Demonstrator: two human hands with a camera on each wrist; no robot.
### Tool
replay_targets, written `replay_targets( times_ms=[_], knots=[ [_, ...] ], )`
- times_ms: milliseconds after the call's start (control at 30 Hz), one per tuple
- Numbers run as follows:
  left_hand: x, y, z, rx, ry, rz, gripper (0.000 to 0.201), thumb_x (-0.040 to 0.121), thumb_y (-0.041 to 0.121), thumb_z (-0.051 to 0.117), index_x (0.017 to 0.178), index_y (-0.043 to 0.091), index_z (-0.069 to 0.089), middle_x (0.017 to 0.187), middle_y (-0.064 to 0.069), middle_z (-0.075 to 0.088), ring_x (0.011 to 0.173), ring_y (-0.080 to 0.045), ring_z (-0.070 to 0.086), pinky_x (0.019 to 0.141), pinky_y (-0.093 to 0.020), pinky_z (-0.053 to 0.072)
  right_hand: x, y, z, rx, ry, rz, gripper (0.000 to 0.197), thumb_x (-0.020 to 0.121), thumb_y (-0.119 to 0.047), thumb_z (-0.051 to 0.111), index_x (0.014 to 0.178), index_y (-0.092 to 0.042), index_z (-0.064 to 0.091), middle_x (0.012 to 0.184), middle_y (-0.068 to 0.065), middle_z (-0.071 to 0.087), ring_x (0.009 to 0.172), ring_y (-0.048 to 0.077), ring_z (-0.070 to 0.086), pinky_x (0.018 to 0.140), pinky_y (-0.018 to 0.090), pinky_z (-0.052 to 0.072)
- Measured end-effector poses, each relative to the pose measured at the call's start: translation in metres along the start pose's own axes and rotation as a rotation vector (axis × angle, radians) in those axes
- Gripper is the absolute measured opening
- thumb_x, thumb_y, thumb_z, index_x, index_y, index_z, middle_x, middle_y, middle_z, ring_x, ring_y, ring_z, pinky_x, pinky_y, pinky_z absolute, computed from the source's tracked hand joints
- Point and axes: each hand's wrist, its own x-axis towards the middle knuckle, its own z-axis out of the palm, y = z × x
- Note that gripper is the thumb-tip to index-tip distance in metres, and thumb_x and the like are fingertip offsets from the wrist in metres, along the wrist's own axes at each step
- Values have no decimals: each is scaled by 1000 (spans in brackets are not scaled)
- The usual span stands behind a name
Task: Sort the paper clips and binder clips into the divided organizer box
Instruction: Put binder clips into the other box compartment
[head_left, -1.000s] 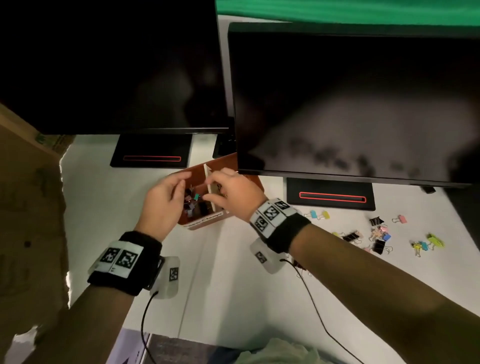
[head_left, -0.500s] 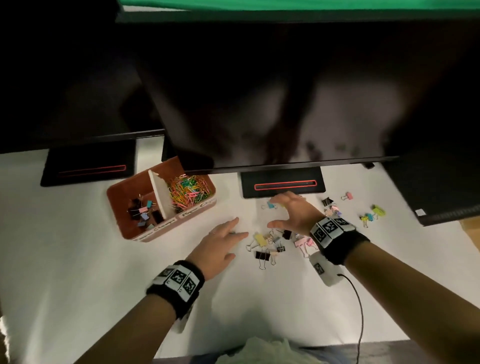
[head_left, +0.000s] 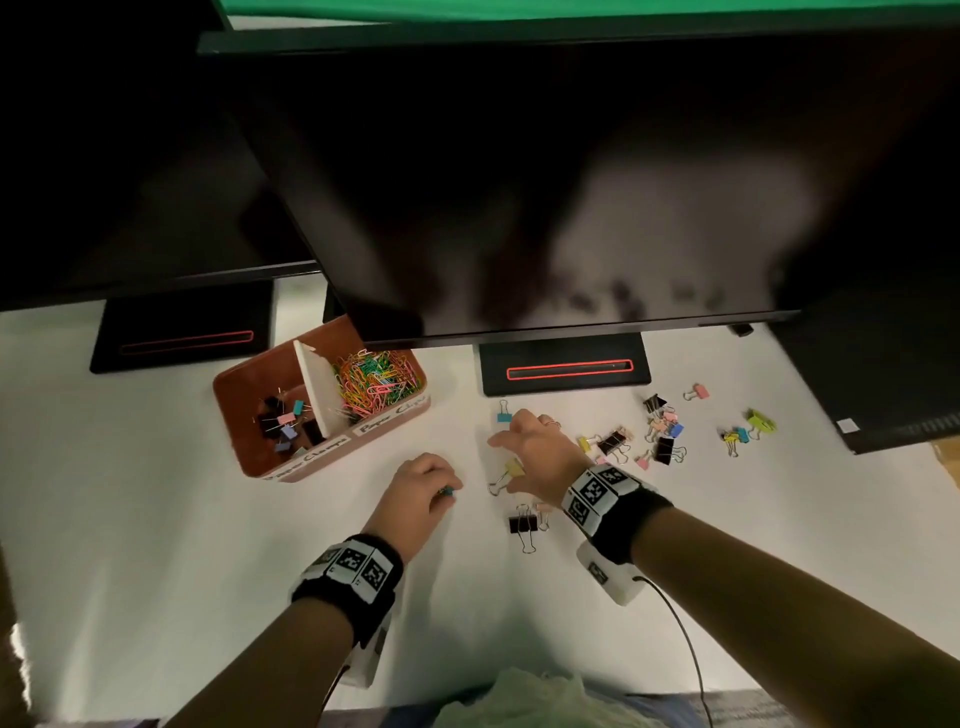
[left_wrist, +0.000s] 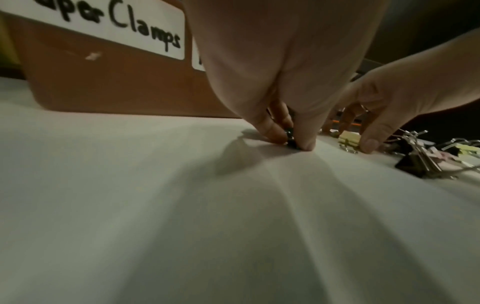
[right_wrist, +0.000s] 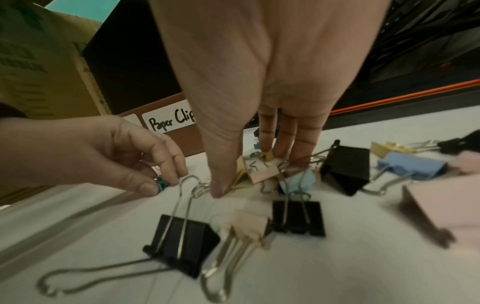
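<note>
The brown organizer box (head_left: 236, 384) stands at the left, with binder clips in its left compartment and coloured paper clips (head_left: 374, 382) in its right one. Just right of the box, my left hand (head_left: 449, 488) pinches a small teal binder clip (right_wrist: 162, 185) against the table; the clip looks dark between the fingertips (left_wrist: 272, 133). My right hand (head_left: 500, 464) is spread over a yellow binder clip (head_left: 515, 467). Its thumb (right_wrist: 218, 188) touches that clip and its straight fingers (right_wrist: 267, 144) rest among small clips. A black binder clip (head_left: 523, 525) lies near my right wrist.
Several more binder clips (head_left: 665, 441) lie scattered to the right, and a teal one (head_left: 503, 415) lies beyond my right hand. Two dark monitors overhang the desk, with their bases (head_left: 566, 371) behind the clips. The box front carries the labels "Paper Clamps" (left_wrist: 145, 30) and "Paper Clips" (right_wrist: 170, 120).
Both hands left the box and came down to the table on its right. Since half a second ago the left hand's fingers have curled onto a small teal clip, and the right hand has drawn in over the yellow clip.
</note>
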Motion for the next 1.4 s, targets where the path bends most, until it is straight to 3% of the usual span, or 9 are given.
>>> replay_targets(
  times_ms=[200, 367, 500, 667, 833, 1067, 1200, 1267, 1400],
  knots=[
    [-4, -5, -6, -146, 55, -137, 20, 70, -6, 68, 82, 10, 72, 86, 12, 54, 80, -3, 57, 74, -3, 41, 7, -3, -5, 40, -45, -21, 35, 82, -20, 69, 115, -19, 58, 121, 5, 46, 105, 24, 53, 84, 26, 39],
    [-5, -9, -7, -179, 70, -178, 20, 68, -8, 69, 79, 8, 73, 89, 1, 57, 80, -12, 60, 76, -8, 46, 12, -3, -7, -37, -46, -43, 31, 78, -28, 71, 105, -20, 58, 108, 3, 53, 94, 23, 54, 75, 27, 42],
    [-10, -13, -12, -192, 71, -188, 20, 69, -8, 70, 81, 8, 74, 90, 2, 57, 77, -3, 60, 76, -8, 48, 16, -4, -6, -31, -53, -63, 29, 76, -26, 72, 98, -18, 55, 92, -3, 51, 86, 18, 48, 71, 26, 38],
    [-17, -6, -25, -213, 35, -180, 18, 72, -5, 70, 83, 8, 74, 93, 2, 57, 82, -13, 63, 82, -26, 54, 19, -10, -5, 49, -116, -82, 27, 77, -17, 72, 100, -15, 57, 96, -1, 48, 85, 17, 48, 72, 23, 38],
    [-28, 12, -60, -233, 62, -48, 19, 76, 2, 72, 88, 16, 74, 97, 8, 59, 83, -8, 61, 79, -19, 53, 13, -25, -9, 59, -110, -152, 23, 81, -14, 69, 103, -14, 63, 106, 3, 56, 91, 14, 49, 79, 20, 39],
    [-39, -12, -150, -250, 414, -182, 22, 76, 4, 72, 88, 22, 71, 96, 9, 59, 87, -4, 61, 81, -7, 48, 21, -106, -53, 125, 133, -397, 16, 81, -19, 70, 94, -14, 62, 96, 2, 65, 85, 15, 55, 75, 25, 45],
    [-27, -39, -175, -334, 462, -371, 13, 90, 25, 57, 98, 26, 67, 108, -2, 64, 101, -16, 61, 89, -25, 49, 46, -174, -64, 284, 262, -438, 22, 82, -20, 69, 101, -12, 59, 100, 4, 65, 85, 14, 56, 75, 25, 44],
    [-24, -36, -180, -540, 393, -458, 38, 97, 42, 36, 119, 20, 59, 120, -1, 58, 111, -14, 55, 97, -31, 44, 58, -195, -62, 353, 295, -402, 32, 84, -27, 67, 109, -12, 56, 103, 6, 65, 85, 14, 57, 77, 25, 46],
    [-28, -21, -187, -387, 406, -330, 46, 95, 55, 24, 122, 33, 54, 121, 7, 56, 113, -6, 52, 98, -30, 41, 56, -188, -58, 441, 303, -373, 42, 88, -38, 60, 121, -15, 51, 113, 5, 61, 97, 17, 62, 85, 34, 54]
  ],
)
